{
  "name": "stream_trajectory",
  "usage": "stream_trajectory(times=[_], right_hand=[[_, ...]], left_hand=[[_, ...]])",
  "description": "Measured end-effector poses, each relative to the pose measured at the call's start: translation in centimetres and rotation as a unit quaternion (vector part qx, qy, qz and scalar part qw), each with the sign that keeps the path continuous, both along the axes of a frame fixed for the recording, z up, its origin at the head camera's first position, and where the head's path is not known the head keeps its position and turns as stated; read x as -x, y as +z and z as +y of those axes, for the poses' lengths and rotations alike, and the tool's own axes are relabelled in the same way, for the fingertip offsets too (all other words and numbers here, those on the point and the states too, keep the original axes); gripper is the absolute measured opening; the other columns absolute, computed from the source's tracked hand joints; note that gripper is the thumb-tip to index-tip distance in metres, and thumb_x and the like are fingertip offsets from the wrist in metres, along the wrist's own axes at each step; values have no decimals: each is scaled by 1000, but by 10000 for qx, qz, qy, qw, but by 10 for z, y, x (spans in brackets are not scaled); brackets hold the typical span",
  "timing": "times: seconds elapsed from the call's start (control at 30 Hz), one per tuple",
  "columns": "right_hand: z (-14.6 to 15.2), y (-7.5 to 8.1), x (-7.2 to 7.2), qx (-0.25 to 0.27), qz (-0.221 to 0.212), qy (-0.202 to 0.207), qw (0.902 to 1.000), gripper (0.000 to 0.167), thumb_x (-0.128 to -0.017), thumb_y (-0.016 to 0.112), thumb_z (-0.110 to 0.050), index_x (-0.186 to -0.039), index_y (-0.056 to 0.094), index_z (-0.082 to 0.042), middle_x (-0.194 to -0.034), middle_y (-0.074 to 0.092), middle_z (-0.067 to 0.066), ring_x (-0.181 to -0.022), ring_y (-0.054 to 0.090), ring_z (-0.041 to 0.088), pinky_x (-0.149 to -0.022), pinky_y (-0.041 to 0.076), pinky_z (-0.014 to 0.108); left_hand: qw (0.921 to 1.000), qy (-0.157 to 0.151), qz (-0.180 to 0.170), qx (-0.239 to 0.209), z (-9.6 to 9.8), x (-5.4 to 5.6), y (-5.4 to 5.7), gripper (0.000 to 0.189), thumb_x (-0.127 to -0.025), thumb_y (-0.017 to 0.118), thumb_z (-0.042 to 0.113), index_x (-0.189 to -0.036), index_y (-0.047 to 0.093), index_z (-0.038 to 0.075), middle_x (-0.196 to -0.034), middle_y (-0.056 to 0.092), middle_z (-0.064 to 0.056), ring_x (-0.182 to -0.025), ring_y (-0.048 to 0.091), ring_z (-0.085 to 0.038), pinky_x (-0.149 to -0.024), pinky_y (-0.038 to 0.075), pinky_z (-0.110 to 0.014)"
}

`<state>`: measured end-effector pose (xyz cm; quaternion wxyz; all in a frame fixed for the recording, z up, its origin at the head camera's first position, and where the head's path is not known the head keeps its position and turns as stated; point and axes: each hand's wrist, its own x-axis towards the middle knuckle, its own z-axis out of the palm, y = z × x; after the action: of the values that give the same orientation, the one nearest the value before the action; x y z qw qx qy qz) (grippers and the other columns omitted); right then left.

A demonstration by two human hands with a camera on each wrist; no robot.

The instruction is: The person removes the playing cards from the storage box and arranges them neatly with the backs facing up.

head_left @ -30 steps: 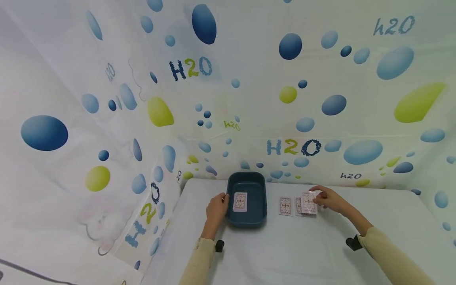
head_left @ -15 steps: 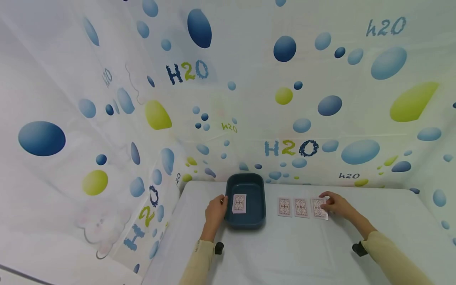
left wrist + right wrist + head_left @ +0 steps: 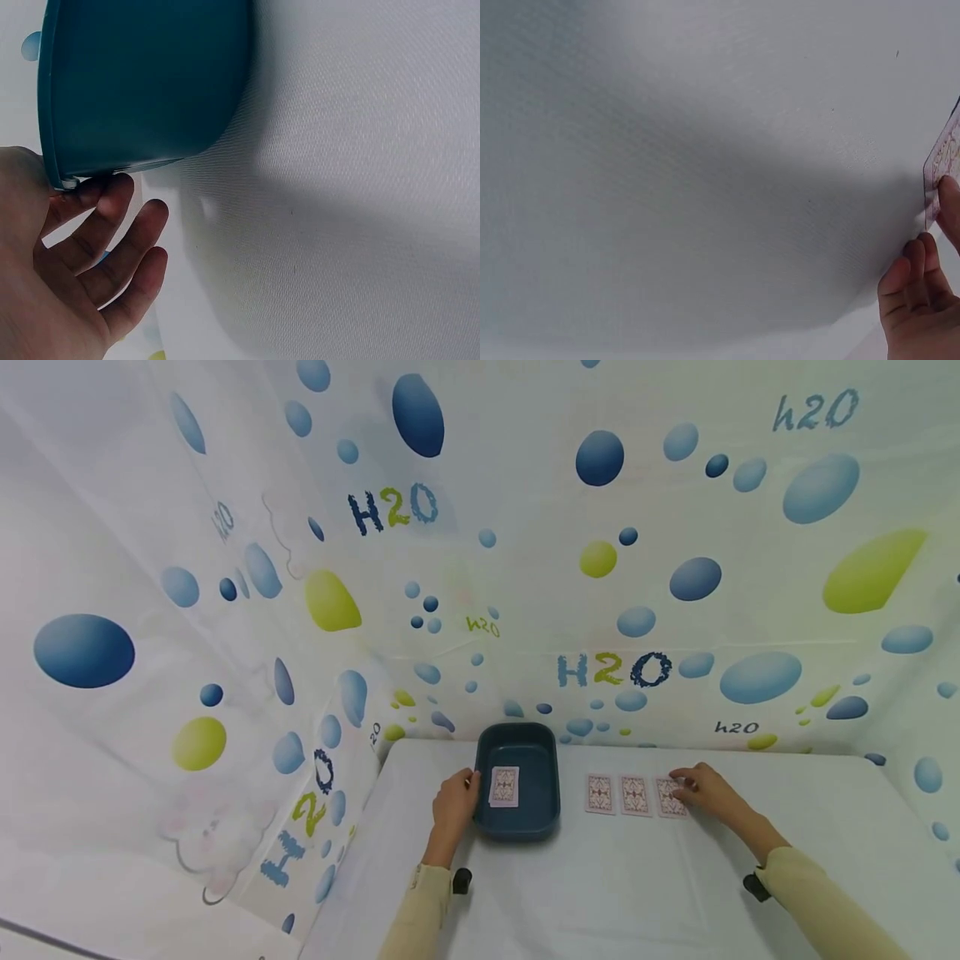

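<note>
My left hand (image 3: 454,802) grips the left wall of a dark teal plastic tub (image 3: 517,827), its fingers curled at the outer side under the rim in the left wrist view. Inside the tub, toward its left, lies a small stack of playing cards (image 3: 505,787) with red-patterned backs up. To the right of the tub, two playing cards, a left one (image 3: 600,794) and a middle one (image 3: 635,796), lie back up on the table. My right hand (image 3: 708,792) holds a third playing card (image 3: 670,802) at its right side, in line with them; the right wrist view shows the thumb on its patterned back.
White cloth covers the table (image 3: 585,893). Behind it and at the left hang white curtains (image 3: 525,610) printed with blue and green drops and H2O lettering. A black wrist strap piece (image 3: 757,886) shows at the right cuff, another (image 3: 462,882) at the left.
My right hand has carried the third card rightward from over the middle card, set it at the row's right end and straightened it. The left hand stays on the tub.
</note>
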<state>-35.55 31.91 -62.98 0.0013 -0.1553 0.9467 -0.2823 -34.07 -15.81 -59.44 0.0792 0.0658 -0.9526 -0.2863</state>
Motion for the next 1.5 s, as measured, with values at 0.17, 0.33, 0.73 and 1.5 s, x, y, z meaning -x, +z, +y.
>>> stream_trajectory(times=[0.17,0.33,0.73,1.5], right_hand=[[-7,5,2,-76,-190,-65,9998,36,-94,68,-14,-123,63,8,-96,57,18,-83,56,25,-74,49,40],[-24,19,8,-335,-25,-148,9993,50,-98,65,-26,-131,56,10,-113,58,31,-99,61,41,-86,51,55],[-120,65,30,-467,203,429,9978,70,-97,65,-38,-147,41,4,-149,39,33,-138,37,53,-109,34,64],[-292,71,54,-1701,-193,1426,9749,49,-96,69,-25,-134,57,3,-132,60,23,-123,59,38,-104,46,51]], left_hand=[[10000,59,13,-32,-4,0,-3,29,-104,53,32,-88,65,11,-75,64,-5,-60,52,-18,-54,37,-33],[10000,59,65,-42,-8,1,-5,28,-104,54,32,-87,65,11,-74,64,-5,-60,52,-18,-53,37,-32],[9996,184,122,-153,-18,3,-3,28,-104,53,32,-89,64,12,-75,63,-5,-60,51,-18,-53,36,-32],[9994,57,231,-249,-1,2,-5,28,-104,54,31,-85,65,12,-71,62,-2,-57,50,-15,-51,35,-30]])
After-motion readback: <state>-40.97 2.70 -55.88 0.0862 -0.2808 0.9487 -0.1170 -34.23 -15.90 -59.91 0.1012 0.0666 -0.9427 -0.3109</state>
